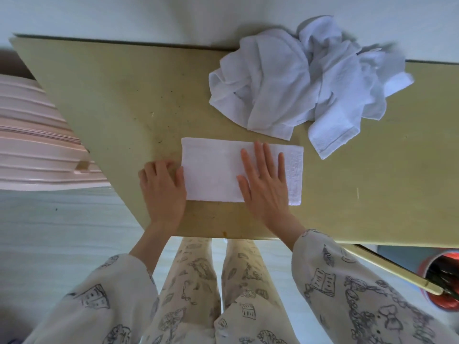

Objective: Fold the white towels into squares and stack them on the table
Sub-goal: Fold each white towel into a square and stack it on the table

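Note:
A white towel, folded into a long rectangle, lies flat near the front edge of the tan table. My right hand presses flat on the towel's right half, fingers spread. At the towel's left edge, my left hand rests with its fingers curled and the thumb touching the cloth; whether it pinches the edge I cannot tell. A crumpled pile of white towels sits at the back right of the table, apart from the folded towel.
A pale pink ribbed object stands to the left of the table. A red container holding dark things sits below the table's right front corner. My patterned trousers are against the front edge.

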